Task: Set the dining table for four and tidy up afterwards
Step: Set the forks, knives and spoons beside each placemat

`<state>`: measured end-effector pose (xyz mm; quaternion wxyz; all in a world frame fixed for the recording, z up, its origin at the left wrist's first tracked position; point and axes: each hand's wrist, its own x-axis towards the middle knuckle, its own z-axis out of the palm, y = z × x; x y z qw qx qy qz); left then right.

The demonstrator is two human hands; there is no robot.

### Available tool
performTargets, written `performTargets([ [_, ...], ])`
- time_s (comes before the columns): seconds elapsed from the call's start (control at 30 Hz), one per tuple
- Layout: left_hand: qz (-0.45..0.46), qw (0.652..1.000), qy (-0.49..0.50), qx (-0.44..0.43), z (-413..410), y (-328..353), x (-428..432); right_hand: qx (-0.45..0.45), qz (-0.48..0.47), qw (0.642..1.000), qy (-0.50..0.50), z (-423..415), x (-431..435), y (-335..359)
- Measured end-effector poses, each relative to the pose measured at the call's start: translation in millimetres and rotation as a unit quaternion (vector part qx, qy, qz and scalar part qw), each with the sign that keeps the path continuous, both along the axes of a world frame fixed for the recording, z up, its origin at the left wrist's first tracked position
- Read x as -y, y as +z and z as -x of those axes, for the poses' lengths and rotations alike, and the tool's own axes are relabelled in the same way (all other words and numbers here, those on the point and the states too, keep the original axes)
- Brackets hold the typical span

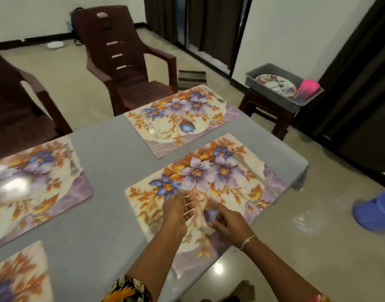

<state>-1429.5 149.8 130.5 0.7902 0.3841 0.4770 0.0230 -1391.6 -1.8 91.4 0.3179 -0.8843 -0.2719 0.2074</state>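
Grey table, near floral placemat on it, left hand loose and spread over the mat just right of the fork, right hand curled beside it, can't tell if it's holding anything.

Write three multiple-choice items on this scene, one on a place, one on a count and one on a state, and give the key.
1. The pink cup stands: A on a chair; B in the grey tub; C on the floor.
2. Floral placemats on the table: A two; B three; C four.
3. The nearest placemat: A rolled up; B lying flat; C folded in half.
Key: B, it sits in the tub beside a plate; C, four show on the table; B, it is spread out unfolded.
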Motion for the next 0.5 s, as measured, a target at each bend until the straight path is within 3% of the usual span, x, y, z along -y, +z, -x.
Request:
performTargets([
  [0.5,-0.006,0.986,-0.165,-0.012,-235,18,248,0.075,0.017,0.985,-0.153,-204,275,22],
])
